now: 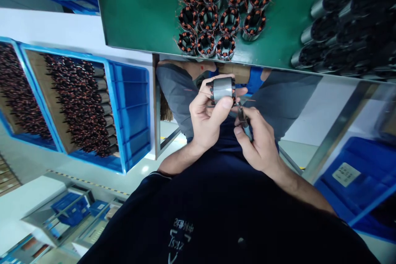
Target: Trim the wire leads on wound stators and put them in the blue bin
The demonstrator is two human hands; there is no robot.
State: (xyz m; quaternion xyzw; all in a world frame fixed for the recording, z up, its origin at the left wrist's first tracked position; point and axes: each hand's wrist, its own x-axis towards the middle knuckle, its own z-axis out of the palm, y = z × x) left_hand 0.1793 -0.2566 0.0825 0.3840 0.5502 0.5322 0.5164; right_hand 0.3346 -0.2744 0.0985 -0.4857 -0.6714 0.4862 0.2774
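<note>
Dead centre of the frame, the left hand (206,121) has its fingers and thumb wrapped around a stator (222,88), holding it over the lap. The right hand (260,142) sits just beside it, pinching a thin tool (243,119) whose tip is right at the stator's lower edge. More wound stators (216,12) are bunched on the green table (145,12) up top, and a blue bin (130,103) of them is on the left.

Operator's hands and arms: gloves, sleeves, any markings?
No gloves: left hand and right hand are bare, with no ring or watch visible. The forearms are uncovered too. Short sleeves of a dark navy shirt end near the elbows; a pale printed logo sits on its chest.
</note>
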